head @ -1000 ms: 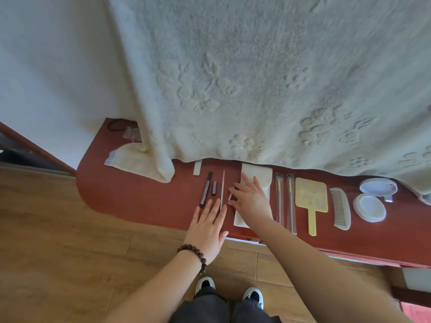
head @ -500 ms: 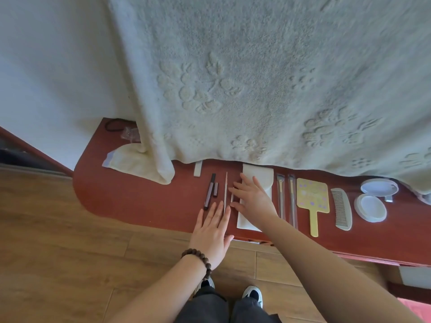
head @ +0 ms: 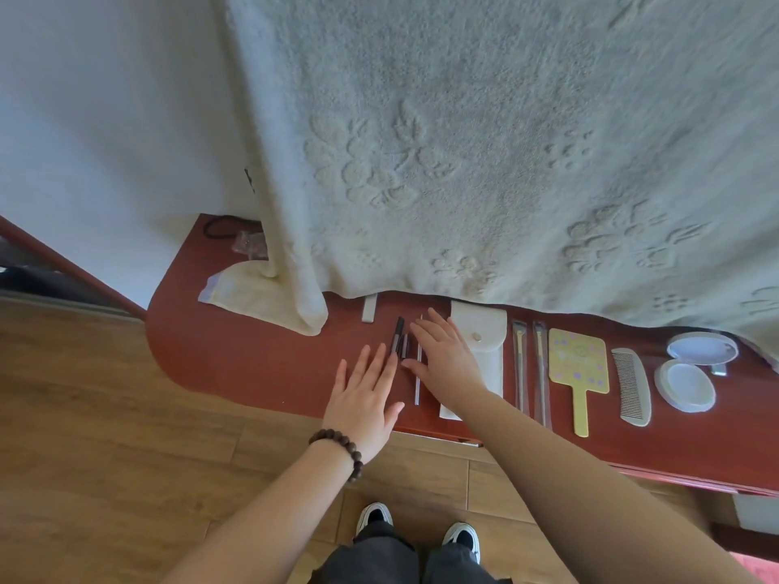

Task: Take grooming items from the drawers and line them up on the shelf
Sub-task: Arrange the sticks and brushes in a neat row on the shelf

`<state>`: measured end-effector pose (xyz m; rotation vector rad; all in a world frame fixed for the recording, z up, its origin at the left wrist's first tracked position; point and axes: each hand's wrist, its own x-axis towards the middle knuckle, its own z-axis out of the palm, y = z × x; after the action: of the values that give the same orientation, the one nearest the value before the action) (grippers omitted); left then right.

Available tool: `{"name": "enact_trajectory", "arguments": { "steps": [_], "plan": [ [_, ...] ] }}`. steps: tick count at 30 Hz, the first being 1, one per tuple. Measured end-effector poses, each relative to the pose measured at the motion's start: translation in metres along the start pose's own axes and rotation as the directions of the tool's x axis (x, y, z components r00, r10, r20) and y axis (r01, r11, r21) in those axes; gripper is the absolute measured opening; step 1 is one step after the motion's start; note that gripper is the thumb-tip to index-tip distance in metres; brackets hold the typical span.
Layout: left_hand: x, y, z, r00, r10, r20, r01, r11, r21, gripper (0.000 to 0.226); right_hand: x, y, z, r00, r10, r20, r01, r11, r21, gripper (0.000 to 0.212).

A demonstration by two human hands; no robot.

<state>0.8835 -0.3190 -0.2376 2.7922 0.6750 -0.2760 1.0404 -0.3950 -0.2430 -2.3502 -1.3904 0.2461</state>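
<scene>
**Both hands flat among the lined-up grooming tools**

Head view: against the frame a second ago, the right hand (head: 447,364) has slid leftward off the white pouch (head: 484,343), which now shows its flap and snap, and the left hand (head: 364,398) has moved up a little toward the thin tools. The items to the right lie where they did.

The red shelf (head: 236,356) carries a row of grooming items under the hanging cream towel (head: 463,162). The left hand lies palm down, fingers (head: 381,358) straight and spread, holding nothing; the fingertips end just beside the lower end of the dark pencil (head: 398,333). The right hand is also flat and open, fingers (head: 425,330) straight, resting over the shelf just right of the thin metal stick (head: 418,381), its thumb close to or touching that stick; contact cannot be told for sure. A short dark piece lies between pencil and stick.

Right of the pouch, well apart from both hands, lie two wrapped brushes (head: 531,373), a yellow hand mirror (head: 578,364), a white comb (head: 632,385) and an open round compact (head: 691,368). A small white strip (head: 369,307) lies by the towel's edge, left of the pencil.
</scene>
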Motion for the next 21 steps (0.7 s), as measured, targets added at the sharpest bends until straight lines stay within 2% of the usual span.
{"name": "enact_trajectory", "arguments": {
  "steps": [8, 21],
  "plan": [
    [-0.003, -0.002, 0.002, 0.999, -0.014, 0.033, 0.014, 1.0, 0.024, 0.067, 0.004, -0.003, 0.014, 1.0, 0.017, -0.013, -0.018, 1.0, -0.017, 0.04],
    [-0.011, -0.01, 0.001, 0.999, -0.038, 0.035, 0.038, 0.999, 0.002, 0.068, 0.004, -0.011, 0.013, 1.0, 0.008, 0.017, -0.007, 0.997, -0.072, 0.044]
  ]
}}
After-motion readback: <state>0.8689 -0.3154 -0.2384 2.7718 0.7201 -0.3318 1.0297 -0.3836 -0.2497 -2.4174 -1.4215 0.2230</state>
